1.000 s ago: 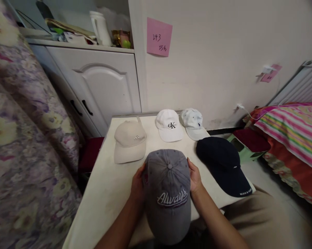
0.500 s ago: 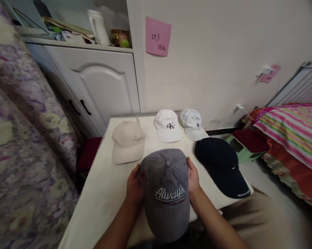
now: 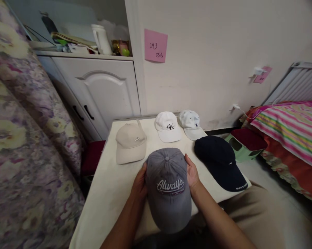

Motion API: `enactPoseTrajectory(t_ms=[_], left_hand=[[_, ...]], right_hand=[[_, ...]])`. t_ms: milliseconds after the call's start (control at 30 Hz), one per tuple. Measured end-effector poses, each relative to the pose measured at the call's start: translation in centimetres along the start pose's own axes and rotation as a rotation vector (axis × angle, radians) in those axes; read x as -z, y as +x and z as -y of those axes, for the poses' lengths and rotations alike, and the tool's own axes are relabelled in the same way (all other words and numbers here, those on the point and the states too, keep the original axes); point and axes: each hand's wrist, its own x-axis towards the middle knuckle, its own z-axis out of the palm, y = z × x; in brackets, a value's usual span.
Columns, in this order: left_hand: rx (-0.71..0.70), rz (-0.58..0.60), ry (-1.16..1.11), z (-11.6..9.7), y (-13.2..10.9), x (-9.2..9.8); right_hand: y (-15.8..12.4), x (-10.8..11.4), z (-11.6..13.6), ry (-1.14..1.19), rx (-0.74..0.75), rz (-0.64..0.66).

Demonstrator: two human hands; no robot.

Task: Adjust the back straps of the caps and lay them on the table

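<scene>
A grey baseball cap (image 3: 168,200) with "Always" in white stitching is held at the table's near edge, its brim toward me. My left hand (image 3: 140,183) grips its left side, and my right hand (image 3: 192,173) grips the right side; the fingertips under the cap are hidden. Beyond my left hand lies a beige cap (image 3: 131,141) with a small metallic logo. A white cap (image 3: 167,126) with black "CK" letters sits at the back, beside a pale cap (image 3: 190,124) with a little dark emblem. To the right of my right hand rests a dark navy cap (image 3: 220,162).
The caps lie on a cream-topped table (image 3: 104,193) against the wall. A floral curtain (image 3: 23,138) hangs at the left, near a white cabinet (image 3: 101,86). On the right are a green stool (image 3: 245,145) and a bed with a striped cover (image 3: 291,124).
The grey cap has turned slightly, so the mark on its left side no longer shows. My left hand has shifted a little right with it. The camera view has tilted slightly up.
</scene>
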Motion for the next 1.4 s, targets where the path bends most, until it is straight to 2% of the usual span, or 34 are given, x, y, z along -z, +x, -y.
enactPoseTrajectory(t_ms=[67, 167, 300, 500, 700, 867, 1033, 1133, 1233, 1400], left_hand=[[-0.002, 0.004, -0.039, -0.1, -0.1, 0.3], [-0.079, -0.025, -0.064, -0.3, -0.5, 1.2], [-0.17, -0.068, -0.082, -0.4, -0.5, 2.0], [-0.036, -0.091, -0.146, -0.1, 1.3, 1.4], [0.031, -0.039, -0.175, 0.1, 1.5, 1.6], [0.039, 0.0, -0.171, 0.3, 1.5, 1.7], [0.0, -0.021, -0.123, 0.3, 1.7, 1.7], [-0.04, -0.044, -0.072, 0.2, 1.5, 1.5], [-0.092, -0.062, -0.009, -0.1, 0.7, 1.3], [-0.222, -0.095, 0.075, -0.4, -1.3, 1.4]], right_hand=[[0.1, 0.0, -0.2, -0.02, -0.034, 0.004], [0.1, 0.3, -0.5, -0.058, -0.077, -0.014], [-0.1, 1.3, -0.9, -0.143, -0.057, -0.086], [0.2, 2.0, -1.0, -0.205, -0.001, -0.127], [0.4, 2.0, -1.2, -0.285, 0.02, -0.145], [0.5, 1.8, -1.1, -0.303, 0.03, -0.137], [0.0, 1.3, -1.2, -0.307, 0.057, -0.14], [-0.9, 1.3, -1.4, -0.321, 0.12, -0.174], [-2.6, 1.7, -1.2, -0.339, 0.252, -0.246], [-7.8, 3.1, -0.5, -0.404, 0.389, -0.38]])
